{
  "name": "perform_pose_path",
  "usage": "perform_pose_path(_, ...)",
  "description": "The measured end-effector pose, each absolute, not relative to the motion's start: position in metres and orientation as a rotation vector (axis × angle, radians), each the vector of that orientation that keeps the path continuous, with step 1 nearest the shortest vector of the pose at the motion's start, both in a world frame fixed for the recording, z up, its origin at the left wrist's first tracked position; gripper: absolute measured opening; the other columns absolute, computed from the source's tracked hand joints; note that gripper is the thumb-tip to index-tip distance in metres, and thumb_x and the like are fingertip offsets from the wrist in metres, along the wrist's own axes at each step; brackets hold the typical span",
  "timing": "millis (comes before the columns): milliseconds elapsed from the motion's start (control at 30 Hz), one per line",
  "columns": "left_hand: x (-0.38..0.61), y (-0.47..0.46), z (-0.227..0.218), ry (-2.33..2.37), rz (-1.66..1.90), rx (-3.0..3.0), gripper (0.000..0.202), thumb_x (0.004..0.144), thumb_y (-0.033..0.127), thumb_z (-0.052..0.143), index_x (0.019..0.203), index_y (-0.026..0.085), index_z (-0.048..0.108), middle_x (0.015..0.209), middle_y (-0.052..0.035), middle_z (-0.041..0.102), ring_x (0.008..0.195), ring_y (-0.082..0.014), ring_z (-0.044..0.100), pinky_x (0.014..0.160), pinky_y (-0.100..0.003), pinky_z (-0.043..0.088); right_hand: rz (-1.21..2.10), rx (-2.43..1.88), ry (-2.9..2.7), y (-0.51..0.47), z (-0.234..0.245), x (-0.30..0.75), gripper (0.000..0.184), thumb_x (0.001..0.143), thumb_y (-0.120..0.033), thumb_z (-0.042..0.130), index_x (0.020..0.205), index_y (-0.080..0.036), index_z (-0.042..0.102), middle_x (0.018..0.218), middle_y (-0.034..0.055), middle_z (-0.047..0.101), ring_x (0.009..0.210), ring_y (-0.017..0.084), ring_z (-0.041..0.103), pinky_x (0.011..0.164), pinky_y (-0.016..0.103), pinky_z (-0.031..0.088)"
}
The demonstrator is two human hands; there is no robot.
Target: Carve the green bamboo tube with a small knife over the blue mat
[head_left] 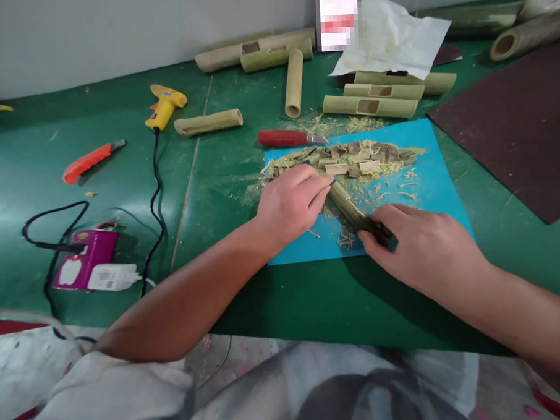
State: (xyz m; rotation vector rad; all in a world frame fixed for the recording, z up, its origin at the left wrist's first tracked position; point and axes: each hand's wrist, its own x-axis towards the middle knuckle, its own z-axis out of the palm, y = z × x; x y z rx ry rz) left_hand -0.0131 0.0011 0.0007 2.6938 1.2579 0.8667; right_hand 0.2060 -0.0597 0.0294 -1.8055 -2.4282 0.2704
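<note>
My left hand point(291, 203) is closed around one end of a short green bamboo piece point(346, 205) lying on a blue mat point(427, 185). My right hand point(418, 244) grips a small dark tool point(384, 235) pressed against the bamboo's near end. A heap of bamboo chips and shavings point(347, 157) lies on the mat just beyond both hands.
On the green table point(120, 167): a red-handled knife point(288, 137), several bamboo tubes point(371, 106), a yellow glue gun point(164, 107), an orange cutter point(90, 161), a purple power strip point(85, 266) with cables, white paper point(393, 38), a dark brown sheet point(522, 131).
</note>
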Motion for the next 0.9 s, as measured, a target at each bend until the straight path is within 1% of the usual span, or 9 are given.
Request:
perform_pose_path(200,-0.003,-0.013,0.002,0.982,0.736,2.712,0.031,0.106,0.028,0.042,0.112,0.015,0.07,0.087,-0.0058,0.069,0.077,-0.0135,0.064,0.067,-0.025,0.051,0.36,-1.834,-2.446,-0.056,0.03,0.206,0.026,0.091,-0.039,0.051,0.077,-0.02,0.062,0.075,0.0051,0.066,0.056,0.014,0.048,0.055,0.031,0.019)
perform_pose_path(300,-0.001,-0.014,0.002,1.064,0.766,2.726,0.033,0.107,0.029,0.04,0.106,0.014,0.07,0.085,-0.0069,0.067,0.078,-0.0145,0.063,0.07,-0.026,0.052,0.37,-1.83,-2.438,-0.055,0.03,0.205,0.026,0.091,-0.038,0.05,0.078,-0.02,0.061,0.076,0.0055,0.066,0.056,0.014,0.048,0.055,0.032,0.019)
perform_pose_path(400,0.002,-0.016,0.002,1.054,0.712,2.745,0.038,0.107,0.028,0.038,0.095,0.014,0.07,0.078,-0.0056,0.064,0.072,-0.0144,0.061,0.065,-0.026,0.049,0.385,-1.821,-2.432,-0.055,0.03,0.205,0.022,0.09,-0.036,0.051,0.078,-0.019,0.061,0.076,0.0051,0.065,0.056,0.014,0.048,0.056,0.032,0.02)
perform_pose_path(467,0.003,-0.019,0.002,1.024,0.647,2.738,0.037,0.107,0.028,0.038,0.093,0.015,0.07,0.077,-0.0048,0.064,0.071,-0.014,0.06,0.061,-0.025,0.046,0.389,-1.82,-2.441,-0.055,0.029,0.204,0.021,0.089,-0.035,0.052,0.079,-0.019,0.061,0.076,0.0048,0.065,0.057,0.014,0.048,0.056,0.031,0.02)
perform_pose_path(567,0.002,-0.019,0.001,1.065,0.722,2.749,0.037,0.107,0.03,0.038,0.104,0.014,0.071,0.082,-0.0072,0.066,0.075,-0.0157,0.061,0.065,-0.027,0.049,0.384,-1.839,-2.446,-0.055,0.029,0.204,0.023,0.09,-0.038,0.053,0.079,-0.019,0.059,0.075,0.0044,0.065,0.058,0.014,0.048,0.056,0.031,0.02)
perform_pose_path(667,0.001,-0.019,0.001,1.039,0.66,2.754,0.04,0.108,0.03,0.034,0.098,0.015,0.071,0.078,-0.0055,0.064,0.072,-0.0148,0.059,0.064,-0.026,0.047,0.385,-1.827,-2.457,-0.056,0.03,0.203,0.022,0.091,-0.036,0.052,0.08,-0.019,0.06,0.077,0.005,0.065,0.058,0.014,0.048,0.056,0.031,0.02)
perform_pose_path(733,0.001,-0.018,0.001,0.986,0.642,2.754,0.04,0.108,0.031,0.034,0.099,0.017,0.071,0.079,-0.0044,0.064,0.072,-0.014,0.059,0.063,-0.025,0.047,0.396,-1.832,-2.46,-0.056,0.031,0.203,0.022,0.091,-0.036,0.052,0.08,-0.019,0.06,0.078,0.005,0.065,0.057,0.014,0.047,0.056,0.031,0.02)
perform_pose_path(833,0.0,-0.017,0.001,1.068,0.747,2.759,0.039,0.108,0.03,0.036,0.101,0.013,0.071,0.081,-0.007,0.065,0.076,-0.0155,0.061,0.068,-0.027,0.049,0.405,-1.853,-2.448,-0.056,0.031,0.203,0.022,0.09,-0.037,0.053,0.079,-0.019,0.059,0.075,0.0039,0.064,0.057,0.014,0.047,0.055,0.031,0.02)
perform_pose_path(900,0.0,-0.017,0.0,1.054,0.676,2.75,0.04,0.108,0.03,0.035,0.098,0.015,0.071,0.078,-0.0054,0.064,0.072,-0.0147,0.059,0.065,-0.027,0.049,0.399,-1.832,-2.446,-0.056,0.03,0.203,0.021,0.09,-0.036,0.053,0.079,-0.019,0.06,0.074,0.0039,0.063,0.057,0.014,0.047,0.055,0.031,0.02)
